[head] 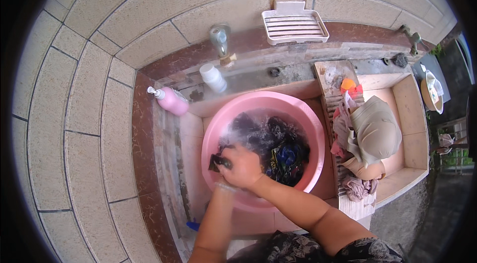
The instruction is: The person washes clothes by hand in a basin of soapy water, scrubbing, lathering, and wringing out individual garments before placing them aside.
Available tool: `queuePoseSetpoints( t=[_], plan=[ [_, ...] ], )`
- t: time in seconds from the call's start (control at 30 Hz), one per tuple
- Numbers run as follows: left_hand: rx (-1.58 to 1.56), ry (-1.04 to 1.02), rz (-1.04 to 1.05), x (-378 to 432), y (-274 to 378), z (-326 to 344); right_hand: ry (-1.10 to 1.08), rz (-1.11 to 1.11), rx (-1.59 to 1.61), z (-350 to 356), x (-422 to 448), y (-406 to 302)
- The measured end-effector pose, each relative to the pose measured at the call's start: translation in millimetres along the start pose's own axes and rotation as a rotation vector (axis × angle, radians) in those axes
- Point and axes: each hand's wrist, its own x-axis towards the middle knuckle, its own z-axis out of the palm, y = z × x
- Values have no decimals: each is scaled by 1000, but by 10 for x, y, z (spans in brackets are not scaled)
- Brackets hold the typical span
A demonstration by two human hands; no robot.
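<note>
A round pink plastic basin (318,129) stands in a tiled sink, holding sudsy water and dark clothes (287,151), some with blue and yellow print. Over the basin's near left part my two hands are pressed together. My right hand (242,166) grips a bunched black cloth (216,162), whose end sticks out to the left. My left hand (224,177) lies against it, largely hidden beneath the right, with a bracelet at the wrist; its fingers cannot be made out. The area around the hands is slightly blurred.
A pink pump bottle (173,102) and a white bottle (213,78) stand on the ledge behind. A tap (220,45) and soap rack (294,26) are on the wall. Right of the basin, a ridged washboard slab (357,207) bears a beige cloth (376,129) and other garments.
</note>
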Motion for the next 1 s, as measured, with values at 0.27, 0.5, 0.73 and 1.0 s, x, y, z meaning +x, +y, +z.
queuePoseSetpoints(
  t=[0.27, 0.5, 0.73, 1.0],
  plan=[
    [1599, 366, 536, -82, -278, 202, 183, 426, -632, -513, 470, 1403],
    [2336, 425, -278, -88, -717, 257, -133, 239, -915, -6, 114, 1694],
    [2658, 301, -1, 414, -883, -524, -826, 712, -388, -440, 1026, 1122],
    [2450, -109, -452, 708, -921, -620, -402, 537, -313, -32, 904, 1749]
  ],
)
